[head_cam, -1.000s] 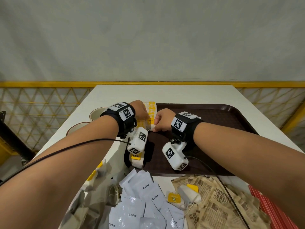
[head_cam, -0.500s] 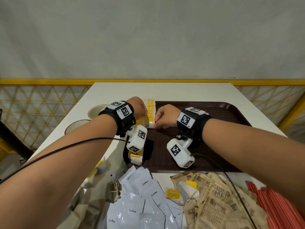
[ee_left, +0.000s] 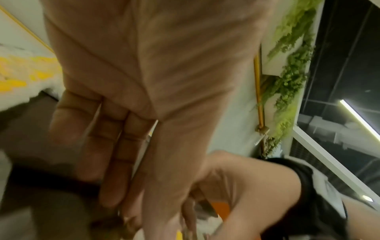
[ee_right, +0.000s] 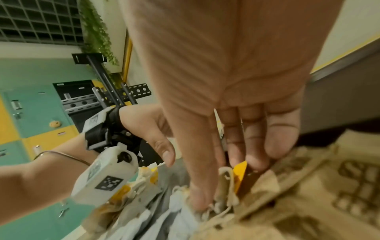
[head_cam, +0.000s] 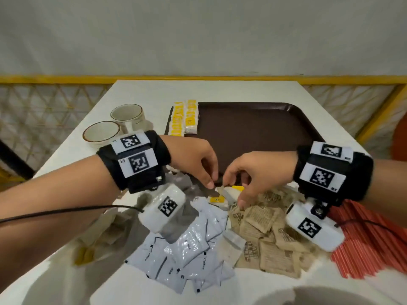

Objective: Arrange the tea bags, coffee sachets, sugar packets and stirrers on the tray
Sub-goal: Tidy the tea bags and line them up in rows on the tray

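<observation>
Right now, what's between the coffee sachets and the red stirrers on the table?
Head view: the brown sugar packets lie between the coffee sachets and red stirrers; the right wrist camera hangs over that stretch.

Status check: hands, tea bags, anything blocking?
Right hand pinching a loose tea bag off the pile; left hand reaching in, grip unclear. Two tea bag rows on tray. Nothing blocking.
</observation>
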A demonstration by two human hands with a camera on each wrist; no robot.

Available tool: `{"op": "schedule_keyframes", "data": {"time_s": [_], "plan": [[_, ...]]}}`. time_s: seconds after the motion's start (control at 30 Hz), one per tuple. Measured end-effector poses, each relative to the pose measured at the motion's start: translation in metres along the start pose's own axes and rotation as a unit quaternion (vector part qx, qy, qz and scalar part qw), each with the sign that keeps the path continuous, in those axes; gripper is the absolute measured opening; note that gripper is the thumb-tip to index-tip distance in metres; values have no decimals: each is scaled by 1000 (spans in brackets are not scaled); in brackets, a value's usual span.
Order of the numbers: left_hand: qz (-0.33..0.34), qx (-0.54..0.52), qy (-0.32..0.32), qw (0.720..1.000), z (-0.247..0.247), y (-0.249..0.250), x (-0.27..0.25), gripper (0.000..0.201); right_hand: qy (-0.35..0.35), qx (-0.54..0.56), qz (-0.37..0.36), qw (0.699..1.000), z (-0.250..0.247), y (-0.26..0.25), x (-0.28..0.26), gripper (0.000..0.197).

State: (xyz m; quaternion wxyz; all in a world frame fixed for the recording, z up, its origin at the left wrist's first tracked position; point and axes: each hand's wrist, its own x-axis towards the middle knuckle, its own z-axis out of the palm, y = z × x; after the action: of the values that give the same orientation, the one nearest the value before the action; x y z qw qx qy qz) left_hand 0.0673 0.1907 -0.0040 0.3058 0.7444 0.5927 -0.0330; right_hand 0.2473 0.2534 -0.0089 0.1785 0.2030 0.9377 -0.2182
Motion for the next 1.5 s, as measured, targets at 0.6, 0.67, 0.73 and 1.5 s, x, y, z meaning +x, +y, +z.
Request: {"op": "schedule_keyframes", "data": {"time_s": [0.6,0.67,0.73,1.5], "plan": [[-18,82,11,996,47,25,12,14,84,191,21,978,10,9,-10,18],[-13,60,17,998,46,25,9,13,96,232,28,968,8,10,-17,14],[-2,47,32,998,40,26,4,14,114,274,26,955,7,12,-24,6],[-17,-459,315,830,50,15,-31,15,277,320,-10,906,39,6,-30,10]]}}
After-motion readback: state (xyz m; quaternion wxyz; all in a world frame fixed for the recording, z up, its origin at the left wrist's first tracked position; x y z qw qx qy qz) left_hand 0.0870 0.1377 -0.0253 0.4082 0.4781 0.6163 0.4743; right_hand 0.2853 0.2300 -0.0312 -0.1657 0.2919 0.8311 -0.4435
